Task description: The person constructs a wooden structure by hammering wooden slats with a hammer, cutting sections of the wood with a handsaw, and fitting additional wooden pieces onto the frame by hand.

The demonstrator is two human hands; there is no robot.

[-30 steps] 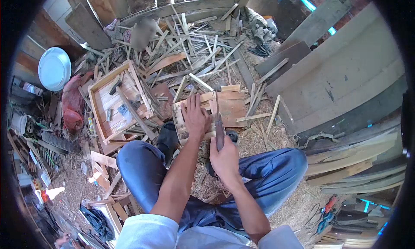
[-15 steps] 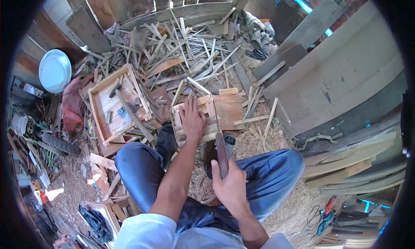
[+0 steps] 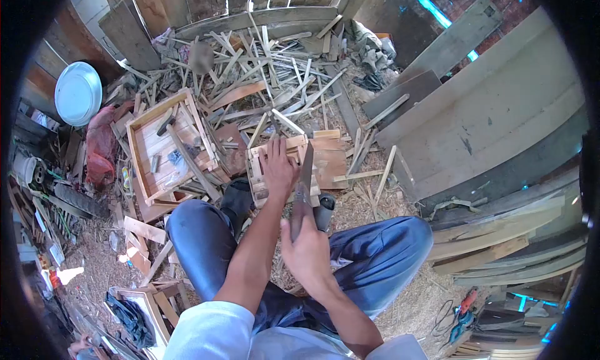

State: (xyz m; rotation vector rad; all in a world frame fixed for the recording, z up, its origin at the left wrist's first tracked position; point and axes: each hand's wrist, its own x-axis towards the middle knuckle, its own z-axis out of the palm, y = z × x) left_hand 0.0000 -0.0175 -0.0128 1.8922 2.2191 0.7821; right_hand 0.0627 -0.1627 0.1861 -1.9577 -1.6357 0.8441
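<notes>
My left hand (image 3: 279, 164) lies with fingers stretched flat on a small slatted wooden frame (image 3: 256, 180) on the floor between my feet. A handsaw (image 3: 307, 166) is in my right hand (image 3: 306, 254), its fingers wrapped round the handle. The blade points away from me and overlaps the right side of the frame in this view. Just right of the frame lies a flat board (image 3: 330, 157) on the shavings. Parts of the frame are hidden under my left hand and behind the saw.
An open wooden box (image 3: 140, 154) at the left holds a hammer (image 3: 187, 157) and a small plastic bag. Scrap sticks (image 3: 294, 97) are heaped at the back. Large boards (image 3: 481, 104) lean at the right. A corded power tool (image 3: 461, 322) sits at lower right.
My right hand has moved left and a little forward with the handsaw. The blade has turned, so more of its flat side shows. My left hand stays on the wooden frame.
</notes>
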